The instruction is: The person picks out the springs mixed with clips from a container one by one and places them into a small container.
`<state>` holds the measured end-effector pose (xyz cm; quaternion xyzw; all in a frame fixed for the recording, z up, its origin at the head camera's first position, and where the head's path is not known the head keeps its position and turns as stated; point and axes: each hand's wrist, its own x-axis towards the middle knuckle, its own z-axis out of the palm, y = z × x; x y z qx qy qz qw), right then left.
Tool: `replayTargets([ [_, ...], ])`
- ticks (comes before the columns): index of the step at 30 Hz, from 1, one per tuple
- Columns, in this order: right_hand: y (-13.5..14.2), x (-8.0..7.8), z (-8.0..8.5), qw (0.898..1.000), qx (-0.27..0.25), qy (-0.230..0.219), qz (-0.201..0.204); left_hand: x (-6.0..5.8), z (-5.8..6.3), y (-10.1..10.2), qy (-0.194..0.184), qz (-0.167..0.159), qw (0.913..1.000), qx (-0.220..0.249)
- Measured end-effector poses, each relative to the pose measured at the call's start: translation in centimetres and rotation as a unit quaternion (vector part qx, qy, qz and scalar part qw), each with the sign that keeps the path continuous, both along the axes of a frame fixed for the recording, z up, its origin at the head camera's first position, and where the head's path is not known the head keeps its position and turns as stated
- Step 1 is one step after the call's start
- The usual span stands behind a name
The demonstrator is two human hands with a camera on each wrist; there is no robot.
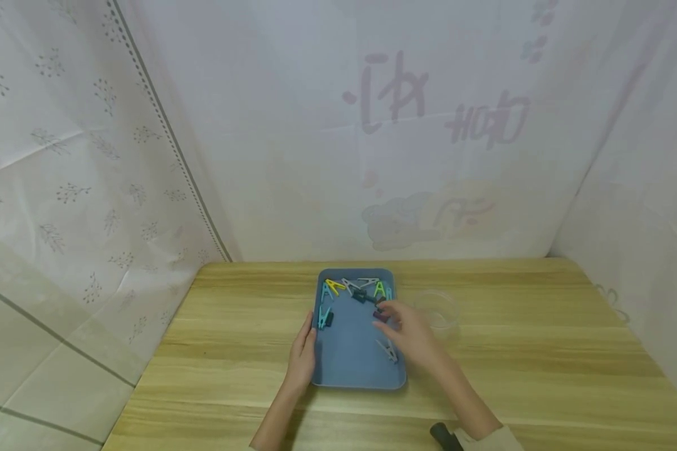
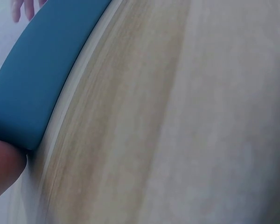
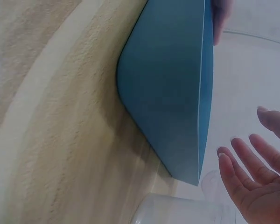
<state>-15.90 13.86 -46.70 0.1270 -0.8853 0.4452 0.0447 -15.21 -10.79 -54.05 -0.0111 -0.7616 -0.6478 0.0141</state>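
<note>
A blue rectangular tray holds clothespins in several colours: a yellow clothespin, a green clothespin, teal ones at the left, and grey ones. Small dark pieces lie among them, and a dark reddish piece is by the right fingertips. My left hand rests along the tray's left side, fingers straight against the wall. My right hand hovers over the right rim, fingers loosely bent; the right wrist view shows nothing in them. Below it is a grey clothespin.
A clear round plastic tub stands on the wooden table, right of the tray. Patterned cloth hangs behind the table and at both sides. A black rounded object shows by the right sleeve.
</note>
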Motion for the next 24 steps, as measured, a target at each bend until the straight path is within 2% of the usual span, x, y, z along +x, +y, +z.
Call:
replayTargets([
  [9,-1.6,-0.8,0.2,1.0,0.012,-0.014,0.019,0.1,0.0,0.1,0.008,0.008,0.9999,-0.005],
  [19,-3.0,-1.6,0.0,0.999,-0.01,-0.026,0.031,0.2,0.1,0.1,0.014,0.008,0.9999,0.003],
  [24,-3.3,-2.2,-0.1,0.999,-0.005,-0.021,0.03,0.1,0.0,0.2,0.018,0.011,0.9997,-0.009],
])
